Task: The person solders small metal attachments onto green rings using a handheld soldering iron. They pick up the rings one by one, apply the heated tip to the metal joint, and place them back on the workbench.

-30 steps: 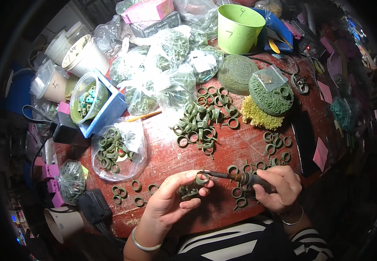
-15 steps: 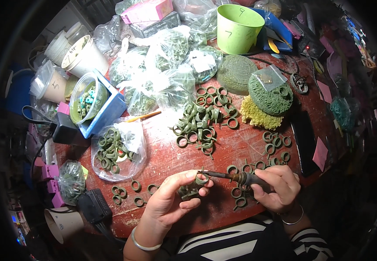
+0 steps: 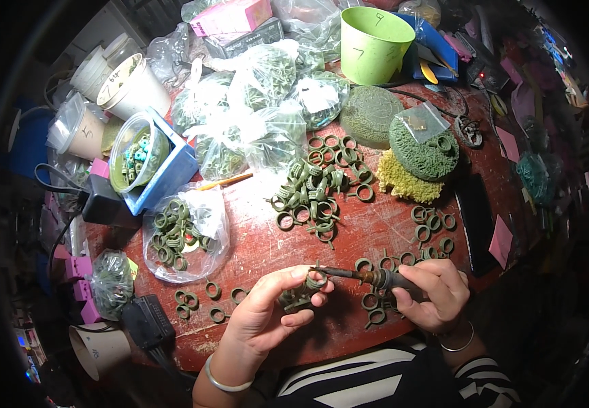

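Note:
My left hand (image 3: 267, 301), palm up near the table's front edge, holds a few dark green wax-like rings. One ring (image 3: 317, 279), with a short stem, is pinched at the fingertips; more rings (image 3: 294, 298) lie against the curled fingers, partly hidden. From the right, my right hand (image 3: 437, 294) grips a soldering iron (image 3: 369, 277) by its dark handle. The iron's thin metal tip meets the top of the pinched ring. Beneath and behind the iron, loose green rings (image 3: 407, 258) are spread on the red table (image 3: 254, 211).
A heap of green rings (image 3: 318, 183) sits mid-table. To the left lie an open bag of rings (image 3: 184, 234) and an orange stick (image 3: 225, 181). Full plastic bags (image 3: 254, 102), a green bucket (image 3: 376, 47) and round textured pads (image 3: 422, 146) stand farther back. A dark phone-like slab (image 3: 477, 221) lies right.

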The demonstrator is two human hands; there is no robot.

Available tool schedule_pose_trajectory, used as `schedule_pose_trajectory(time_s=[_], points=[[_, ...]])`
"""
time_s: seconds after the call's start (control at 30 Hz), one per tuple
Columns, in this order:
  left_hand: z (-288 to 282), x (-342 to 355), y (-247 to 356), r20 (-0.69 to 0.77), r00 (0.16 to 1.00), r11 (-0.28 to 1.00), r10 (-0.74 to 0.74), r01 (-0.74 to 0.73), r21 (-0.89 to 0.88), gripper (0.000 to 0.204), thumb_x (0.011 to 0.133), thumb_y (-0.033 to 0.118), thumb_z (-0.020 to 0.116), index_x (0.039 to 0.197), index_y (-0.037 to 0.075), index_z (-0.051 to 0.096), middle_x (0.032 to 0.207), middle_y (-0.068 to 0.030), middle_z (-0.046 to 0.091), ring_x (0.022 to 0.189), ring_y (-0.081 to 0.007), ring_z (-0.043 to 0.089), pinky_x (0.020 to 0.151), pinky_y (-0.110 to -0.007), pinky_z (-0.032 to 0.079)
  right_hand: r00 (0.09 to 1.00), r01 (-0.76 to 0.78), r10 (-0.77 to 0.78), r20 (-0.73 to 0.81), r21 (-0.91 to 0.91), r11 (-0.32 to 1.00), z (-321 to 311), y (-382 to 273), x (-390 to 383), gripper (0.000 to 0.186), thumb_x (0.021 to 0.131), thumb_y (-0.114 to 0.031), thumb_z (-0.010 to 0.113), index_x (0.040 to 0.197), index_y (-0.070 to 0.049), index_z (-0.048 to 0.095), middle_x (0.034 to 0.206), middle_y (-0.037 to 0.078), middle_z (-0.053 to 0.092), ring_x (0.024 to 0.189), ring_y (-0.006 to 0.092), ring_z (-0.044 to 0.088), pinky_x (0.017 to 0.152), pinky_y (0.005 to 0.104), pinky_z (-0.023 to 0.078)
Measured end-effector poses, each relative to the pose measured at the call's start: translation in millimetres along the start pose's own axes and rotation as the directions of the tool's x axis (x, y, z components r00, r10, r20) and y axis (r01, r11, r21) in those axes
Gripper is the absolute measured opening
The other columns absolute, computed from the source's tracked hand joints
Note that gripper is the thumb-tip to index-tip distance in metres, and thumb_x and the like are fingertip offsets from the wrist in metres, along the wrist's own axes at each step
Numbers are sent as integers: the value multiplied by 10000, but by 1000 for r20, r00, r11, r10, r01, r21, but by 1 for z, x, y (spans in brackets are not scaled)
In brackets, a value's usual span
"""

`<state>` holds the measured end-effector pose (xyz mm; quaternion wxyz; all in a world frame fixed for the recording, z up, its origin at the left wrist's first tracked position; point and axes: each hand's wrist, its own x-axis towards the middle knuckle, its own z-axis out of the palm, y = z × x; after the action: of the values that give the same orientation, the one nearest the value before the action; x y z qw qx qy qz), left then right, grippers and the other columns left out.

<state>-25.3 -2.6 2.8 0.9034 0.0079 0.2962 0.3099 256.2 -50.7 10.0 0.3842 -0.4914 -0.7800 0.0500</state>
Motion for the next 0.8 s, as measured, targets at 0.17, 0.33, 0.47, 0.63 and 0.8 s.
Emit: schedule_pose_trajectory(time_s=[0.17, 0.33, 0.47, 0.63, 0.8], points=[[2, 0, 0, -8, 1000, 1000, 2, -2, 22, 302, 1007, 151, 490, 1144, -90, 610, 1115, -224, 582, 894, -180, 557, 480, -157, 410, 1000, -16, 16, -5, 14, 1000, -1, -1, -1, 345, 798, -179, 825, 1091, -35, 715, 886, 67, 639, 657, 193, 659, 542, 297, 564], [4, 0, 2, 52, 999, 1000, -15, 15, 4, 276, 1033, 170, 538, 1155, -65, 618, 1089, -167, 657, 859, -133, 611, 493, -180, 391, 1000, -8, 8, -9, 6, 1000, -1, 0, -1, 349, 798, -181, 826, 1095, -36, 715, 887, 64, 640, 660, 193, 658, 543, 300, 562], [3, 0, 2, 49, 999, 1000, -9, 9, 10, 273, 1033, 168, 537, 1149, -64, 620, 1089, -170, 658, 858, -134, 611, 493, -181, 391, 1000, -7, 7, -1, 5, 1000, 0, -1, 0, 353, 793, -175, 828, 1097, -38, 715, 888, 65, 639, 661, 195, 658, 547, 302, 564], [-1, 0, 0, -4, 1000, 1000, 3, -3, 11, 315, 1010, 158, 500, 1153, -99, 614, 1128, -233, 586, 907, -192, 562, 481, -157, 408, 1000, -17, 17, 3, 3, 1000, 0, -1, 0, 351, 788, -167, 828, 1094, -38, 714, 888, 67, 638, 665, 198, 660, 551, 303, 567], [0, 0, 0, 8, 1000, 1000, 6, -6, -7, 316, 1009, 156, 502, 1153, -102, 614, 1127, -238, 590, 907, -195, 567, 481, -158, 408, 1000, -11, 11, -7, 11, 1000, 0, -1, -1, 348, 791, -170, 826, 1090, -32, 713, 885, 69, 636, 668, 198, 662, 547, 302, 567]])
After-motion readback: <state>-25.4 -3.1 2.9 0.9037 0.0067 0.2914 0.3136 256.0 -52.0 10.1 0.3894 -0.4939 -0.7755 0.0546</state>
